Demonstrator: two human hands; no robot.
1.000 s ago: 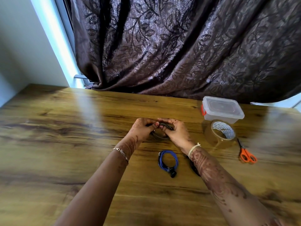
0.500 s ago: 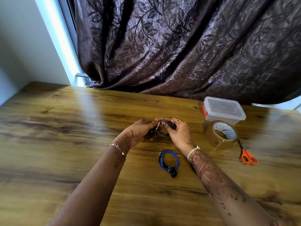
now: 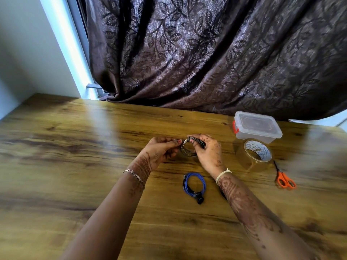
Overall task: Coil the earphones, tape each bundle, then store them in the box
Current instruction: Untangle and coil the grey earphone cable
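Observation:
At the table's middle, both hands hold a coil of dark earphones just above the wood. My right hand grips the coil's right side. My left hand pinches the coil's left edge near a pale plug tip. A blue coiled earphone bundle lies flat on the table, nearer to me than the hands. Another dark bundle shows only as a sliver under my right forearm. The clear plastic box, lid on, with a red clip, stands at the back right.
A roll of clear tape stands in front of the box. Orange-handled scissors lie to its right. A dark patterned curtain hangs along the wooden table's far edge. A white wall is on the left.
The dark coil has turned a little in my hands, and my left fingers have shifted to its left edge. The view has tilted slightly. Everything on the table stays put.

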